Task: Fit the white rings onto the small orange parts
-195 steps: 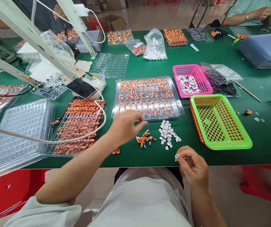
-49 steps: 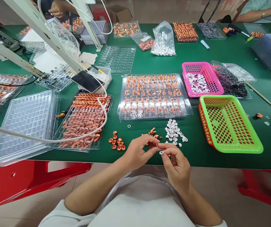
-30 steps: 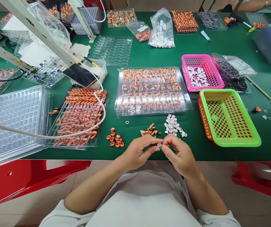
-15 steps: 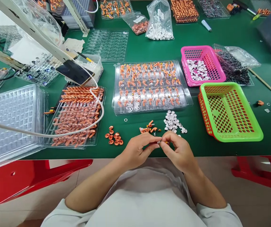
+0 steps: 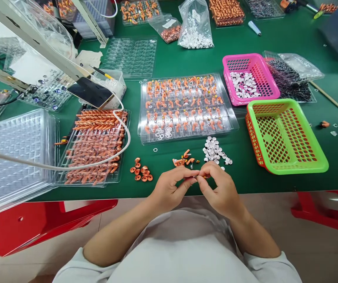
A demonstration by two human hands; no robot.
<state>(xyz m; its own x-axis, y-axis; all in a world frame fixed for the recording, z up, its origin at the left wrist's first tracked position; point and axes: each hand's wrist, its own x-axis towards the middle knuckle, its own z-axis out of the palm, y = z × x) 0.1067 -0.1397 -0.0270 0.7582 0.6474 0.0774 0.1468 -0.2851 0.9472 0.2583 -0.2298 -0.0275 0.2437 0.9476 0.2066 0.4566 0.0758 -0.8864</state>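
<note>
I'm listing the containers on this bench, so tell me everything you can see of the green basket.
The green basket is a shallow rectangular tray of what looks like moulded plastic, bright green on the rim and inside, with orange-red showing on the outside of its near-left wall. Floor and walls are a grid of holes. It looks empty and sits flat on the green table, turned slightly askew, close in front of the pink basket. Neither hand touches it.
</note>
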